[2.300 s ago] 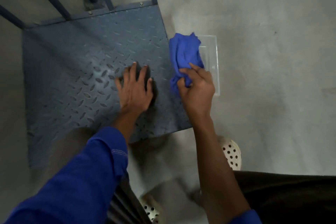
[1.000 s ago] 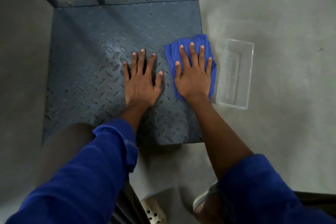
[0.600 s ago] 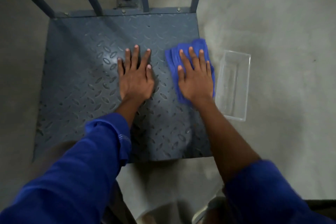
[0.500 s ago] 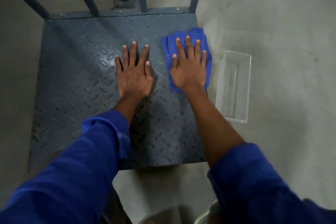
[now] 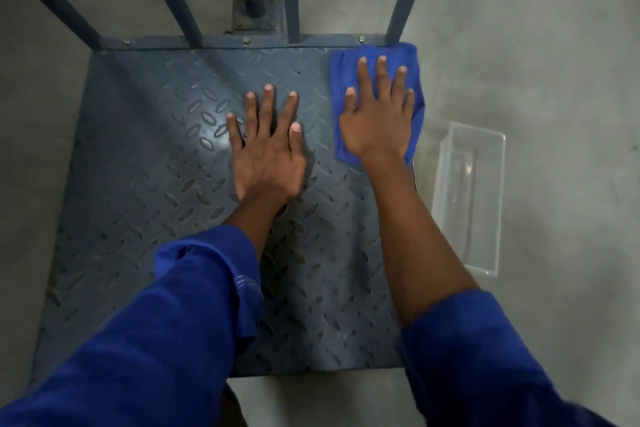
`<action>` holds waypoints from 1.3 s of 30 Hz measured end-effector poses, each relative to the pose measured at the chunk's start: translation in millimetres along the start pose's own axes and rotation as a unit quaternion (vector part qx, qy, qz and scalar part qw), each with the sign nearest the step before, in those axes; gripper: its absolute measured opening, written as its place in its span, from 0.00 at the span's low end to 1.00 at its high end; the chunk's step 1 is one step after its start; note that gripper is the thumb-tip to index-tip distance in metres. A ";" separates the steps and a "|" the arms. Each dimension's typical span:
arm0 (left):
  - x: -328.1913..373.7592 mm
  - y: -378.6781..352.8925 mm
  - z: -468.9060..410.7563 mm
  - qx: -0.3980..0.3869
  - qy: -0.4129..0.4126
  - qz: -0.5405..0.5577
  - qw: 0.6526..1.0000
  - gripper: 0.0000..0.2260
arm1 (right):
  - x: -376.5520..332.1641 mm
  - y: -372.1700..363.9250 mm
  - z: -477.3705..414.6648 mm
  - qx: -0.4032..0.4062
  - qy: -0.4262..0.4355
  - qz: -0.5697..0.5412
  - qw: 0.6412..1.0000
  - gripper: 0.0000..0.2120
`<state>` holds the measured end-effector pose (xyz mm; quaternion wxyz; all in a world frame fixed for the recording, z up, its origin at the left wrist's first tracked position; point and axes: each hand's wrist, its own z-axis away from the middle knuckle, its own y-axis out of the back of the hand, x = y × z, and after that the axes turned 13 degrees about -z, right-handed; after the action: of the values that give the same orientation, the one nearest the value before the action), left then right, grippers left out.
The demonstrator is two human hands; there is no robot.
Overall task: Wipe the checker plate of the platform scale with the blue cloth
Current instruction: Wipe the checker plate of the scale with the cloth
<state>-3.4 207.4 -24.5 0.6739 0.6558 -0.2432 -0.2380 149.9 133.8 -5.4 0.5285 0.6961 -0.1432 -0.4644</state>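
On the checker plate [image 5: 138,184], the blue cloth [image 5: 412,55] had slid from the right edge's middle up into the far right corner, so one stroke looked finished, with most of the plate probably unwiped. The right hand [image 5: 375,121] pressed it flat, fingers straight; the left hand [image 5: 266,152] stayed splayed, empty, mid-plate.

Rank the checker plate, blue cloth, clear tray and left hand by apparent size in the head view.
1. checker plate, by far.
2. blue cloth and clear tray: too alike to rank, the cloth partly under the right hand.
3. left hand.
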 end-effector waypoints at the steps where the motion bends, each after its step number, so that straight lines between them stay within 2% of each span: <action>1: 0.9 -0.4 -1.8 -0.002 0.005 -0.005 1.000 0.25 | 1.1 -1.9 11.9 -0.021 0.056 0.013 0.998 0.28; 3: 1.8 -0.8 -6.1 -0.005 0.017 -0.012 1.000 0.26 | 18.6 3.1 24.0 -0.057 0.175 0.009 0.983 0.27; 4: 2.3 -1.0 -7.6 -0.004 0.021 -0.013 1.000 0.26 | 30.8 8.3 15.6 -0.055 0.201 0.003 0.978 0.27; 6: 2.4 -0.9 -9.5 -0.005 0.022 -0.014 1.000 0.26 | 44.3 17.4 -15.0 -0.028 0.170 -0.012 0.985 0.28; 8: 2.3 -1.3 -8.8 -0.003 0.022 -0.016 1.000 0.26 | 43.4 18.5 -30.2 -0.035 0.140 -0.001 0.989 0.29; 10: 2.6 -2.1 -8.4 0.000 0.022 -0.020 1.000 0.26 | 42.3 16.5 -23.5 -0.068 0.231 0.026 0.970 0.28; 12: 3.1 -1.8 -8.3 0.002 0.021 -0.018 1.000 0.26 | 57.5 22.8 -26.4 -0.107 0.337 0.020 0.935 0.26; 13: 3.0 -1.9 -8.7 0.006 0.021 -0.019 1.000 0.26 | 62.6 26.7 -38.3 -0.110 0.356 0.016 0.928 0.25; 16: 2.5 -1.1 -8.0 0.002 0.018 -0.017 1.000 0.26 | 47.8 26.4 -50.3 -0.068 0.247 0.004 0.967 0.26; 17: 2.4 -1.5 -7.4 0.000 0.020 -0.019 1.000 0.26 | 37.9 21.0 -36.9 -0.076 0.250 0.024 0.965 0.27; 20: 4.5 -0.8 -7.7 -0.001 0.021 -0.041 0.999 0.27 | 30.3 17.4 -9.2 -0.132 0.362 0.034 0.922 0.27; 21: 4.6 0.6 -8.6 -0.004 0.021 -0.038 0.999 0.27 | 27.5 19.7 -14.7 -0.124 0.345 0.024 0.930 0.27; 23: 4.3 3.8 -8.6 -0.010 0.021 -0.022 1.000 0.26 | 14.3 20.0 -23.2 -0.087 0.217 0.015 0.972 0.28; 24: 3.7 3.3 -9.0 -0.004 0.024 -0.023 0.999 0.27 | 5.0 16.1 -20.4 -0.080 0.184 0.028 0.979 0.28; 27: 4.6 4.5 -9.2 -0.006 0.024 -0.034 0.999 0.27 | 8.0 6.8 2.8 -0.099 0.270 0.048 0.956 0.28; 28: 4.6 4.3 -8.8 -0.006 0.023 -0.038 0.999 0.28 | 17.2 10.1 3.3 -0.082 0.265 0.035 0.960 0.29; 31: 3.7 5.4 -8.2 -0.013 0.024 -0.029 0.999 0.28 | 33.6 18.9 -11.6 -0.021 0.116 0.013 0.993 0.29; 32: 3.9 5.0 -8.1 -0.010 0.024 -0.029 0.999 0.28 | 29.2 18.4 -10.2 -0.026 0.101 0.027 0.994 0.29; 36: 4.4 4.5 -7.9 -0.008 0.020 -0.028 0.999 0.28 | 25.1 24.3 46.9 -0.072 0.223 0.035 0.972 0.27; 39: 3.8 3.6 -8.4 -0.004 0.019 -0.032 0.999 0.28 | 47.8 34.5 103.7 -0.038 0.163 0.018 0.986 0.27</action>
<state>4.8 211.5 -21.1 0.6732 0.6648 -0.2084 -0.2479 102.5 24.4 -0.2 0.5788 0.7396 -0.0500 -0.3399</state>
